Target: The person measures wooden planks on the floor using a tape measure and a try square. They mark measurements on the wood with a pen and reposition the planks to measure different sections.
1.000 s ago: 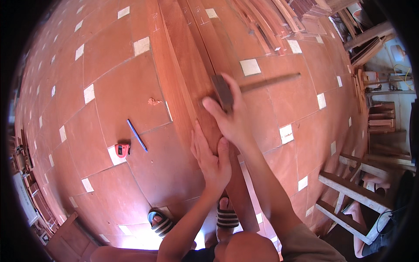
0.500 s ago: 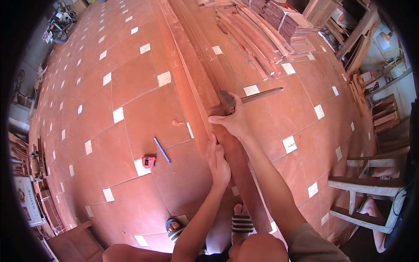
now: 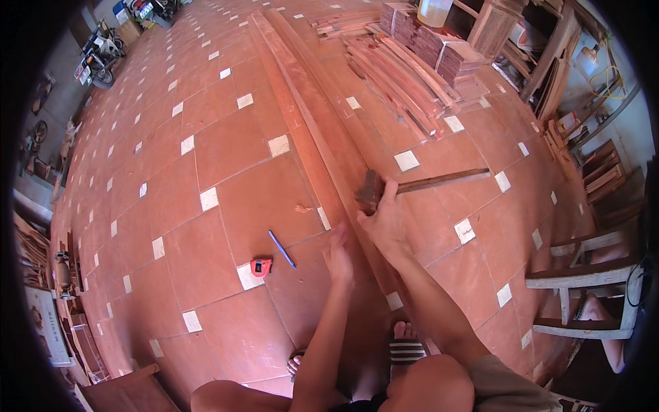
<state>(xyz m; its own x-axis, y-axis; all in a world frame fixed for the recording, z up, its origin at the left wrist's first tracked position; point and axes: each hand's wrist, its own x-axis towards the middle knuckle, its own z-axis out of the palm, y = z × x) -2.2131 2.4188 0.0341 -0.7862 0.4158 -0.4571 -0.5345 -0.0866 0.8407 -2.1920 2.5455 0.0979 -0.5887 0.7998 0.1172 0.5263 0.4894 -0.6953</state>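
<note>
Long reddish-brown boards (image 3: 312, 130) lie side by side on the floor, running away from my feet. My right hand (image 3: 386, 223) is closed around the dark block of a wooden try square (image 3: 439, 180), over the boards' near part. The square's long thin blade points right, past the boards' edge. My left hand (image 3: 338, 259) is at the boards' left side, slightly blurred, with its fingers stretched out and nothing seen in it. On the floor to the left lie a blue pen (image 3: 282, 249) and a red tape measure (image 3: 261, 267).
Strips of wood (image 3: 398, 82) and a strapped stack of short boards (image 3: 449, 58) lie at the far right. A wooden chair (image 3: 583, 278) stands on the right. Motorbikes (image 3: 103, 62) are parked far left. A wood shaving (image 3: 303, 208) lies left of the boards.
The try square has come nearer and right with my right hand, its blade still pointing right. My left hand has come off the board's edge. The view has shifted, moving the floor things rightward.
</note>
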